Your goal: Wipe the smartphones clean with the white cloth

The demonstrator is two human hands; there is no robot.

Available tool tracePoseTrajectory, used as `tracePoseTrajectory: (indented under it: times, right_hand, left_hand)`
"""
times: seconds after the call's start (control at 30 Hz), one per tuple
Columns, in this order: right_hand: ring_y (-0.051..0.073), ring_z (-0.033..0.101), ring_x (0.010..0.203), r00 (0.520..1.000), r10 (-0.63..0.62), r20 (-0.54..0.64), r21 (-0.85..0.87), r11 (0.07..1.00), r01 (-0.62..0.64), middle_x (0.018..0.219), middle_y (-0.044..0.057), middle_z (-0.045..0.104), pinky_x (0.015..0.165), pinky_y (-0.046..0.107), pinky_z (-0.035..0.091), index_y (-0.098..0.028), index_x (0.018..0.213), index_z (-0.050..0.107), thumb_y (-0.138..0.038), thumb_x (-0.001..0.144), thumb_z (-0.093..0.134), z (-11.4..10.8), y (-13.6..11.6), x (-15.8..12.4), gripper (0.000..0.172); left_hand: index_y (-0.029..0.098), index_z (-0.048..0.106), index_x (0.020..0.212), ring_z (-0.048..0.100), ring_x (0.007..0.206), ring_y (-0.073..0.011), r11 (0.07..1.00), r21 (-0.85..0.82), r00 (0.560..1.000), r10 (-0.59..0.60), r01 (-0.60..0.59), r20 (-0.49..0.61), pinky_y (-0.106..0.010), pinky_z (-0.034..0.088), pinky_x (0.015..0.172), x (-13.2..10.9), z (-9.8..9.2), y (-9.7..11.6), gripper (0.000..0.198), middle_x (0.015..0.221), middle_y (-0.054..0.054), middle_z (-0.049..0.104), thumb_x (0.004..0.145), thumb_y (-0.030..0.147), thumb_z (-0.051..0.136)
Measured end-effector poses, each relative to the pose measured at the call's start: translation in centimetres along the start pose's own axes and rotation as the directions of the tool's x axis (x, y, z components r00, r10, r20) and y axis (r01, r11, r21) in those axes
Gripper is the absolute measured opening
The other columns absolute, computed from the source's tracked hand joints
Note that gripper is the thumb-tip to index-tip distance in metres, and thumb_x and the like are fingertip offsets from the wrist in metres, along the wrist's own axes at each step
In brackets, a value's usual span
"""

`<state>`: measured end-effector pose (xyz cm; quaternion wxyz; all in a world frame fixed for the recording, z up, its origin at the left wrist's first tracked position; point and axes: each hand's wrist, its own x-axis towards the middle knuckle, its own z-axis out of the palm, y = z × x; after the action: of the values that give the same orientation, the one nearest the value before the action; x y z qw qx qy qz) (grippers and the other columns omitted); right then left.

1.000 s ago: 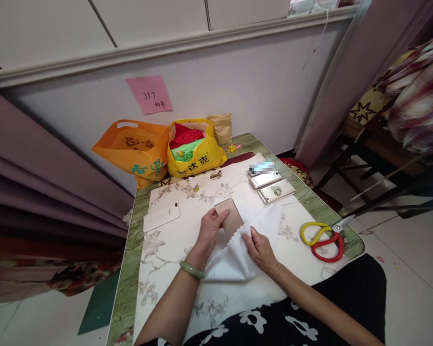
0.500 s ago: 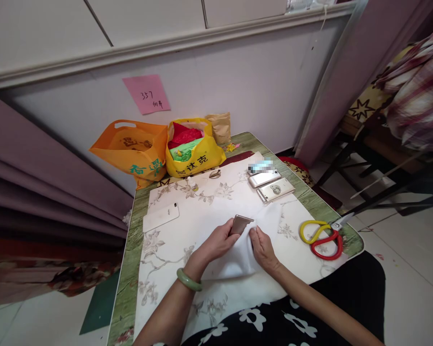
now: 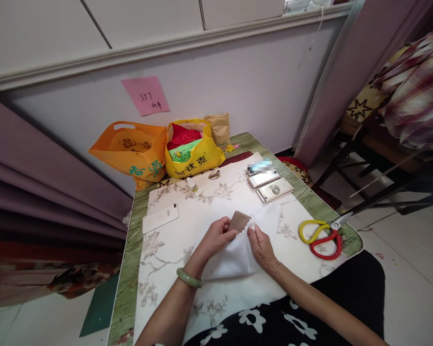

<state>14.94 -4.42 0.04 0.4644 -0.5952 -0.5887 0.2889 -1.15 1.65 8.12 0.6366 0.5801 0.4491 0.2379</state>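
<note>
My left hand grips a rose-gold phone and holds it tilted up off the table. Its lower part is covered by a white cloth. My right hand pinches that cloth against the phone's right side. A green bangle sits on my left wrist. Both hands are over the middle of a flower-printed table cover.
A white phone lies at the left. Two more phones lie at the back right. Yellow and red scissors rest near the right edge. An orange bag and a yellow bag stand against the wall.
The phone lay flat under my left hand; it is now lifted and tilted on end. My right hand has drawn the cloth up around it.
</note>
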Motion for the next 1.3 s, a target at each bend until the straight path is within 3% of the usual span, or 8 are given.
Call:
tracePoseTrajectory:
  times: [0.13, 0.37, 0.43, 0.53, 0.67, 0.9, 1.1, 1.3]
  right_hand:
    - [0.018, 0.053, 0.06, 0.994, -0.083, 0.073, -0.074, 0.993, 0.088, 0.067, 0.002, 0.057, 0.06, 0.029, 0.039, -0.021, 0.083, 0.051, -0.043, 0.1, 0.029, 0.4, 0.0, -0.2, 0.035]
    - [0.019, 0.05, 0.063, 0.978, -0.147, 0.144, -0.128, 0.978, 0.166, 0.067, 0.003, 0.055, 0.063, 0.029, 0.037, -0.021, 0.08, 0.051, -0.041, 0.1, 0.03, 0.5, -0.2, -0.3, 0.035]
    - [0.018, 0.05, 0.063, 0.981, -0.124, 0.153, -0.095, 0.986, 0.139, 0.068, 0.002, 0.055, 0.063, 0.028, 0.037, -0.022, 0.08, 0.051, -0.042, 0.1, 0.031, 0.4, -0.2, -0.2, 0.035]
    - [0.016, 0.051, 0.062, 0.992, -0.013, 0.124, 0.051, 0.999, 0.007, 0.067, 0.0, 0.055, 0.063, 0.027, 0.04, -0.022, 0.08, 0.051, -0.046, 0.099, 0.033, 0.3, 0.0, 0.0, 0.036]
    - [0.017, 0.054, 0.067, 0.993, 0.103, 0.06, 0.209, 0.971, -0.114, 0.071, 0.001, 0.059, 0.065, 0.027, 0.044, -0.021, 0.082, 0.054, -0.051, 0.097, 0.036, 0.1, 0.2, 0.1, 0.038]
    - [0.019, 0.059, 0.081, 0.985, 0.173, 0.029, 0.401, 0.9, -0.17, 0.087, 0.004, 0.066, 0.075, 0.028, 0.047, -0.018, 0.1, 0.06, -0.05, 0.095, 0.044, 0.0, 0.1, 0.0, 0.036]
    - [0.017, 0.054, 0.074, 0.986, 0.166, 0.018, 0.342, 0.925, -0.162, 0.076, 0.0, 0.06, 0.069, 0.026, 0.044, -0.019, 0.089, 0.059, -0.048, 0.094, 0.046, -0.2, -0.1, 0.2, 0.032]
    - [0.016, 0.051, 0.073, 0.979, 0.202, -0.028, 0.383, 0.907, -0.176, 0.075, -0.001, 0.056, 0.07, 0.026, 0.044, -0.021, 0.088, 0.056, -0.048, 0.095, 0.045, -0.2, -0.5, 0.0, 0.031]
  left_hand:
    - [0.018, 0.053, 0.082, 0.05, 0.052, -0.0093, 0.985, -0.172, 0.991, -0.001, -0.022, -0.133, -0.02, 0.037, 0.049, 1.2, 0.4, -0.7, 0.035, 0.065, 0.003, 0.059, 0.071, 0.045, 0.073]
    - [0.018, 0.056, 0.085, 0.057, 0.056, -0.0115, 0.974, -0.194, 0.936, 0.042, -0.116, -0.351, -0.021, 0.042, 0.053, 2.5, 0.4, -0.5, 0.038, 0.066, 0.003, 0.063, 0.07, 0.047, 0.075]
    - [0.017, 0.056, 0.088, 0.057, 0.057, -0.0119, 0.974, -0.194, 0.951, 0.049, -0.112, -0.305, -0.022, 0.043, 0.054, 2.4, 0.4, -0.3, 0.038, 0.069, 0.002, 0.065, 0.072, 0.048, 0.073]
    - [0.017, 0.059, 0.096, 0.055, 0.059, -0.0112, 0.986, -0.147, 0.991, 0.057, -0.075, -0.124, -0.022, 0.041, 0.055, 1.8, 0.4, 0.2, 0.036, 0.074, 0.0, 0.065, 0.076, 0.045, 0.07]
    - [0.016, 0.062, 0.103, 0.05, 0.063, -0.0108, 0.998, 0.024, 0.997, 0.056, -0.058, 0.057, -0.021, 0.036, 0.056, 0.8, 0.0, 0.8, 0.033, 0.077, 0.0, 0.061, 0.081, 0.041, 0.064]
    - [0.018, 0.059, 0.082, 0.04, 0.065, -0.0111, 0.96, 0.275, 0.989, 0.023, -0.063, 0.146, -0.022, 0.031, 0.056, -0.4, -1.4, 1.4, 0.016, 0.069, 0.005, 0.045, 0.081, 0.034, 0.058]
    - [0.016, 0.062, 0.086, 0.045, 0.068, -0.0132, 0.954, 0.298, 0.985, -0.069, 0.02, 0.156, -0.023, 0.033, 0.058, -0.9, -1.9, 0.5, 0.022, 0.072, 0.003, 0.053, 0.07, 0.031, 0.064]
    - [0.015, 0.067, 0.074, 0.05, 0.063, -0.0139, 0.944, 0.275, 0.956, -0.234, 0.18, 0.176, -0.023, 0.034, 0.054, -1.6, -3.1, -0.7, 0.021, 0.063, 0.004, 0.057, 0.059, 0.028, 0.072]
